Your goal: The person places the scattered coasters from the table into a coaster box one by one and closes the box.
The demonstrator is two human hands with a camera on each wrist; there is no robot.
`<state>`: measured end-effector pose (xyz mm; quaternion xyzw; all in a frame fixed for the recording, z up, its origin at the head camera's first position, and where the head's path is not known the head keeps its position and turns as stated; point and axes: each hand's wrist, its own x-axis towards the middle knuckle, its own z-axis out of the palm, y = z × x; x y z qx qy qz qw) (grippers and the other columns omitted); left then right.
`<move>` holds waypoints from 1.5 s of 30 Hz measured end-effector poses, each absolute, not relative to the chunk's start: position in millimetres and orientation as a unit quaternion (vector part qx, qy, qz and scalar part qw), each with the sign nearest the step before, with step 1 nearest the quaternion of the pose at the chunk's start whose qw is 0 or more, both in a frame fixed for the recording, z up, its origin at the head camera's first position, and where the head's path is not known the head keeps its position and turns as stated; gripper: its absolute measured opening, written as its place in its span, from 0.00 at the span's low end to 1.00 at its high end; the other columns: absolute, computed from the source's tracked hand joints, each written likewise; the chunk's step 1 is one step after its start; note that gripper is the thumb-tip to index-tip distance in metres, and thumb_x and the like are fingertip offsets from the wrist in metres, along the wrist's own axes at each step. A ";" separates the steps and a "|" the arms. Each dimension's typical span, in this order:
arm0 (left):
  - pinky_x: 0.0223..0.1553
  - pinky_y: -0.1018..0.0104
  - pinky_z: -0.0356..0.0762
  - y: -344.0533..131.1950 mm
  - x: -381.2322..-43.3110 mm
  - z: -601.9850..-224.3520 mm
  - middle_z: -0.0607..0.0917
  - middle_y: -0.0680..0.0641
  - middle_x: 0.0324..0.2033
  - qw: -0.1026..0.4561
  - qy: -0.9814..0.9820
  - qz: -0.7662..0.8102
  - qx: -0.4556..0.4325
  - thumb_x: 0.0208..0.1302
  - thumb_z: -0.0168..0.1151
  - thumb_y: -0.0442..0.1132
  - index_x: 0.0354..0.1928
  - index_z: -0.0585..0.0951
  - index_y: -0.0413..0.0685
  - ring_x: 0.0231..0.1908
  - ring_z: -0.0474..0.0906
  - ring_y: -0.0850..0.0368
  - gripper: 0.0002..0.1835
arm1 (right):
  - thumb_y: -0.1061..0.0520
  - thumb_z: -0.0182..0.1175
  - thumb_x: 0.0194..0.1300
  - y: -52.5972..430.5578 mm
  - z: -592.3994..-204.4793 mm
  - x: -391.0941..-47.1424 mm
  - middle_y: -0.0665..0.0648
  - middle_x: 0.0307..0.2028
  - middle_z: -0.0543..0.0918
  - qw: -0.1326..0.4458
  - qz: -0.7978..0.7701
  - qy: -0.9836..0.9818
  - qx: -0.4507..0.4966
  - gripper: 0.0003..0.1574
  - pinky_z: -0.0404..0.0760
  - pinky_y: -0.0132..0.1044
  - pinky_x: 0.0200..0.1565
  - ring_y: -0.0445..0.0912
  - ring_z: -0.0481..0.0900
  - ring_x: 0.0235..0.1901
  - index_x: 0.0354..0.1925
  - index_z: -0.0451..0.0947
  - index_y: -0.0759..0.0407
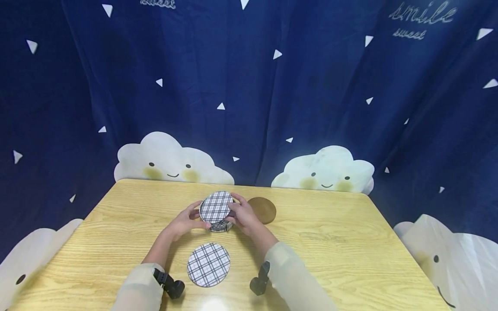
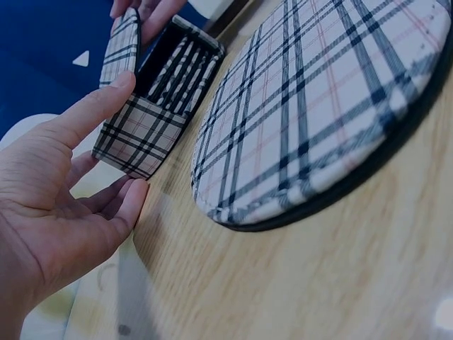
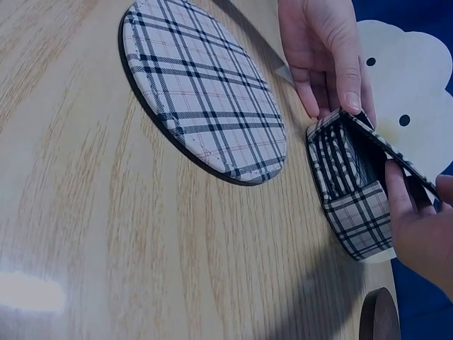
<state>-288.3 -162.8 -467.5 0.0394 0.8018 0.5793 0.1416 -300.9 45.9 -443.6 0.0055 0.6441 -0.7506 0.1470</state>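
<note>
- The left hand (image 1: 184,222) is holding the box (image 2: 141,131), fingers partly bent, just below the middle of the head view.
- The right hand (image 1: 246,215) is pinching a coaster (image 1: 215,206) at the box's open top.
- Thin pieces (image 2: 178,74) are standing inside.
- A checked mat (image 1: 209,264) is lying lower down.
- A brown disc (image 1: 266,210) is lying beside the right hand.

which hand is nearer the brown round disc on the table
Right. The right hand is close beside the brown disc, just left of it in the head view; the left hand is farther off, at the plaid holder's opposite side.
</note>
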 end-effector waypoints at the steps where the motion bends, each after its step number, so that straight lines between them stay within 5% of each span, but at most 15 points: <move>1: 0.64 0.39 0.60 -162.9 -288.2 -467.6 0.61 0.30 0.66 0.142 0.801 0.580 0.039 0.46 0.74 0.44 0.73 0.49 0.48 0.66 0.57 0.33 0.56 | 0.60 0.44 0.72 46.0 -443.4 -300.6 0.67 0.58 0.71 0.147 -0.749 0.646 0.006 0.32 0.82 0.39 0.48 0.48 0.81 0.43 0.71 0.52 0.53; 8: 0.64 0.40 0.60 -163.2 -289.2 -468.6 0.61 0.30 0.66 0.141 0.802 0.579 0.042 0.46 0.74 0.44 0.73 0.48 0.47 0.66 0.57 0.34 0.56 | 0.61 0.46 0.70 48.0 -442.9 -299.4 0.67 0.55 0.73 0.135 -0.725 0.675 0.001 0.32 0.84 0.36 0.43 0.48 0.82 0.43 0.69 0.55 0.56; 20: 0.64 0.40 0.60 -162.1 -289.4 -468.3 0.62 0.31 0.65 0.139 0.802 0.580 0.037 0.46 0.74 0.43 0.73 0.49 0.48 0.66 0.58 0.34 0.56 | 0.64 0.54 0.64 50.0 -440.3 -300.9 0.59 0.38 0.74 0.103 -0.694 0.712 0.015 0.30 0.83 0.29 0.30 0.42 0.80 0.28 0.65 0.64 0.59; 35: 0.64 0.39 0.59 -162.9 -288.9 -468.8 0.61 0.30 0.66 0.144 0.798 0.584 0.037 0.45 0.75 0.44 0.73 0.49 0.49 0.66 0.57 0.34 0.57 | 0.68 0.55 0.61 51.4 -427.0 -290.3 0.55 0.22 0.75 0.097 -0.669 0.737 0.017 0.32 0.83 0.31 0.26 0.38 0.74 0.16 0.64 0.64 0.66; 45: 0.64 0.39 0.60 -162.6 -289.7 -469.4 0.62 0.30 0.66 0.140 0.798 0.585 0.035 0.44 0.75 0.44 0.73 0.49 0.49 0.66 0.57 0.34 0.57 | 0.65 0.57 0.60 51.6 -442.8 -298.2 0.52 0.18 0.75 0.083 -0.646 0.758 0.031 0.31 0.82 0.32 0.23 0.37 0.73 0.13 0.63 0.67 0.61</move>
